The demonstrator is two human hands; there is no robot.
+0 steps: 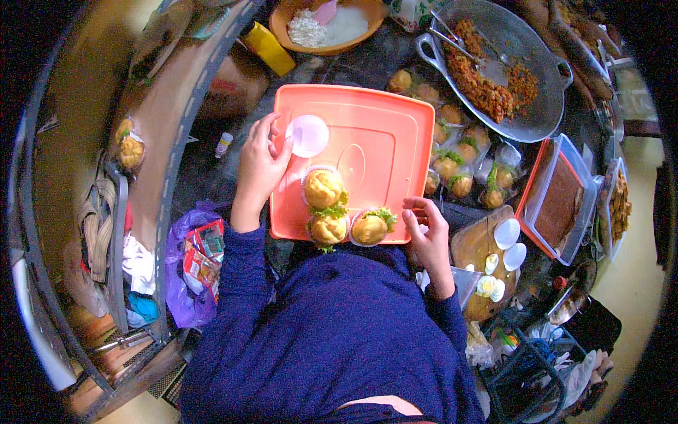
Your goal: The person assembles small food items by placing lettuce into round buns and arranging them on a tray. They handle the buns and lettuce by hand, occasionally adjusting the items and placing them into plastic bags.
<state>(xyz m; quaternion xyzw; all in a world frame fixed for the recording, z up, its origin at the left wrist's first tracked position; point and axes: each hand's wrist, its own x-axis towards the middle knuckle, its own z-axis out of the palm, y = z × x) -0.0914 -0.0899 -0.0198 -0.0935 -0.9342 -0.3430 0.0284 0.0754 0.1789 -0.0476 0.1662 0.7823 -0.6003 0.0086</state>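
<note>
An orange plastic lid lies flat in front of me. Three filled buns stand along its near side: a back bun, a front bun and a right bun, with green lettuce poking out and pale paper cups visible around them. A bare pale paper cup rests at the lid's upper left. My left hand is at the lid's left edge, fingers loosely bent and apart, thumb close to that cup. By the lid's lower right corner is my right hand, fingers slightly curled and parted, holding nothing I can see.
Several wrapped buns sit to the right. Beyond them is a large metal pan of reddish filling. Egg pieces lie on a wooden board, near a brown-filled container. An orange bowl stands at the back; a purple bag is left.
</note>
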